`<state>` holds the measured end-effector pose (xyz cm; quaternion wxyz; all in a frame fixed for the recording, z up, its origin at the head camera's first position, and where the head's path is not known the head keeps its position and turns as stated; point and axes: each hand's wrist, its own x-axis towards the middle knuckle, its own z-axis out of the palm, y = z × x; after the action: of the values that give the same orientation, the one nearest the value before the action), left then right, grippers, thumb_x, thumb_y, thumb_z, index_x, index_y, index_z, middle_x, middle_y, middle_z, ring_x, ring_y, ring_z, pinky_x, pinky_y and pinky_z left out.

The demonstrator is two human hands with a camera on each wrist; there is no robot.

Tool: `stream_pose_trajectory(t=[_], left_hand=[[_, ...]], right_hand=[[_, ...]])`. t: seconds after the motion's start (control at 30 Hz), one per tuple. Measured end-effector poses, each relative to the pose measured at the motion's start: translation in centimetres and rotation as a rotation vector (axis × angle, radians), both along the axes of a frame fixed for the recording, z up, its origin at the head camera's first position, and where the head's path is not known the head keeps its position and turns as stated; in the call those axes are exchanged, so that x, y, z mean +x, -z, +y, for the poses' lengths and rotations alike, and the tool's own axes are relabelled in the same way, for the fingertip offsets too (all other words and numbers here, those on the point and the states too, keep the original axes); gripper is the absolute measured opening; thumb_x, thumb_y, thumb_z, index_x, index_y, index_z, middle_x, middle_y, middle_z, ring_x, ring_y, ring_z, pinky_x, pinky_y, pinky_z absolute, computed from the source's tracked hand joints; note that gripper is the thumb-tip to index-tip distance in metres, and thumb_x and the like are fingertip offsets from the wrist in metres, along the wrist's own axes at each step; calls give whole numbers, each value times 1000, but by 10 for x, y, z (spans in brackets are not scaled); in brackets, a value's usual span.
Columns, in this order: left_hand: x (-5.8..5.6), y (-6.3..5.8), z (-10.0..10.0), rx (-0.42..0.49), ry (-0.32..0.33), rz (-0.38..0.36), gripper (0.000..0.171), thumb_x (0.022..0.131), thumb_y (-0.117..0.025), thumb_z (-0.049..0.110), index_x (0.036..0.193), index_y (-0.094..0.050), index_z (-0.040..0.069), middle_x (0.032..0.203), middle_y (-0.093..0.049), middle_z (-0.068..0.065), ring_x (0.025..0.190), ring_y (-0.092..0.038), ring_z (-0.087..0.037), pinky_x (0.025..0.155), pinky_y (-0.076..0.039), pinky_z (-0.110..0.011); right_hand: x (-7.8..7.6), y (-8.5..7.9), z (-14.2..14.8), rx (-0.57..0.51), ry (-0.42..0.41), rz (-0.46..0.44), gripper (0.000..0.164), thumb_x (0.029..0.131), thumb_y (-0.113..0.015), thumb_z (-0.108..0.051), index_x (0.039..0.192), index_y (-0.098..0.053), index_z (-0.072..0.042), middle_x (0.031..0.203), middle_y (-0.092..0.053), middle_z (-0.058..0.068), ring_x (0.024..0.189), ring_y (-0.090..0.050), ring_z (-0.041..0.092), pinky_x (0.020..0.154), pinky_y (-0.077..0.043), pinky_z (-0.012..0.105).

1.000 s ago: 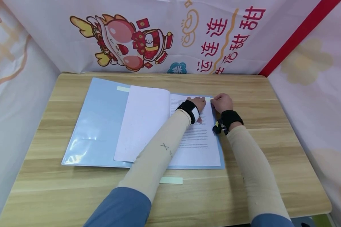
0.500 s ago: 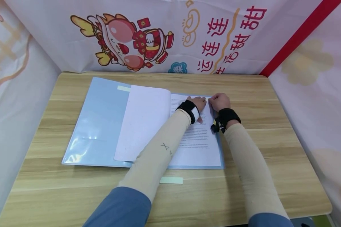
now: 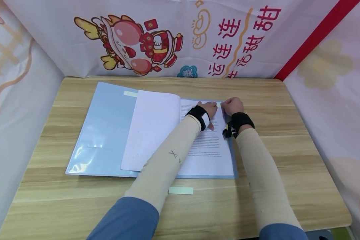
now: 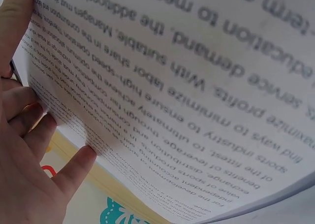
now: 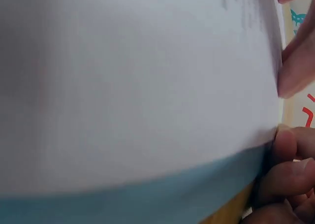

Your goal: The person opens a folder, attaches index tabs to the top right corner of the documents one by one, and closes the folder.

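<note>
A light blue folder (image 3: 105, 130) lies spread on the wooden table, holding a stack of paper turned to a printed page (image 3: 208, 143). On the upper part of that page rests my left hand (image 3: 209, 109); in the left wrist view its fingers (image 4: 76, 170) are spread against the paper. At the page's top right corner my right hand (image 3: 234, 106) has thumb and forefinger pinched on the end of a pale green sticky strip (image 3: 218, 104). Its other fingers are curled, as the right wrist view shows. The strip's pinched end is hidden by the fingertips.
A second pale green sticky strip (image 3: 130, 94) marks the top of the turned blank sheet (image 3: 156, 130). Another loose strip (image 3: 181, 190) lies on the table (image 3: 288, 186) below the folder. A printed cloth (image 3: 252, 66) hangs behind the table's back edge.
My right hand has shifted slightly left and up along the page corner. The left hand has stayed in place on the page.
</note>
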<state>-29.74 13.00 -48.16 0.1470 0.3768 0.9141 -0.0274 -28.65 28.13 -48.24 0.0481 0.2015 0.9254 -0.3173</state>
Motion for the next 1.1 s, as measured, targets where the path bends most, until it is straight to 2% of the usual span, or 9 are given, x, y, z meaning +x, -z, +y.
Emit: stream_pose_trajectory(t=[0.1, 0.27, 0.43, 0.6, 0.83, 1.0, 1.1], left_hand=[[-1, 1, -1, -16, 11, -8, 109, 73, -84, 62, 156, -37, 11, 167, -26, -4, 152, -26, -20, 114, -34, -54], [-1, 1, -6, -29, 30, 6, 112, 76, -77, 69, 160, -30, 12, 168, -23, -4, 153, -24, -20, 117, -30, -53], [8, -15, -12, 3, 32, -1, 103, 77, -80, 64, 154, -39, 10, 165, -29, -6, 151, -28, -22, 117, -31, -54], [19, -33, -16, 12, 22, 13, 89, 79, -82, 58, 146, -48, 9, 162, -35, -6, 149, -33, -21, 114, -36, -50], [33, -55, -27, 27, 38, -8, 87, 82, -81, 53, 147, -48, 7, 163, -35, -9, 149, -34, -23, 115, -35, -51], [32, -53, -25, 30, 33, -15, 86, 83, -80, 53, 148, -48, 7, 163, -35, -9, 149, -33, -23, 117, -33, -51], [23, -37, -19, 21, 26, -2, 89, 80, -81, 56, 148, -47, 9, 164, -34, -6, 149, -33, -21, 116, -34, -51]], right_hand=[[1, 0, 5, -35, -29, -11, 23, 97, -66, -23, 94, -73, -2, 78, -66, 4, 76, -58, 20, 65, -43, 27], [3, -1, 10, -113, -64, -45, 22, 99, -67, -22, 98, -71, -1, 79, -65, 3, 74, -59, 16, 66, -46, 26], [4, -1, 12, -112, -64, -40, 23, 98, -68, -24, 97, -72, -1, 77, -65, 1, 72, -56, 14, 65, -44, 25], [4, 0, 11, -102, -65, -37, 26, 98, -70, -27, 94, -71, -2, 80, -65, 3, 74, -57, 16, 65, -44, 25], [5, -1, 6, -103, -39, -81, 28, 98, -69, -31, 95, -70, -3, 91, -64, 9, 83, -56, 23, 69, -44, 30], [4, -1, 7, -117, -49, -98, 26, 99, -67, -29, 99, -69, -3, 96, -64, 10, 87, -57, 24, 72, -44, 30], [5, -3, 8, -125, -56, -94, 23, 100, -65, -25, 101, -69, -2, 98, -64, 10, 88, -56, 23, 73, -43, 29]])
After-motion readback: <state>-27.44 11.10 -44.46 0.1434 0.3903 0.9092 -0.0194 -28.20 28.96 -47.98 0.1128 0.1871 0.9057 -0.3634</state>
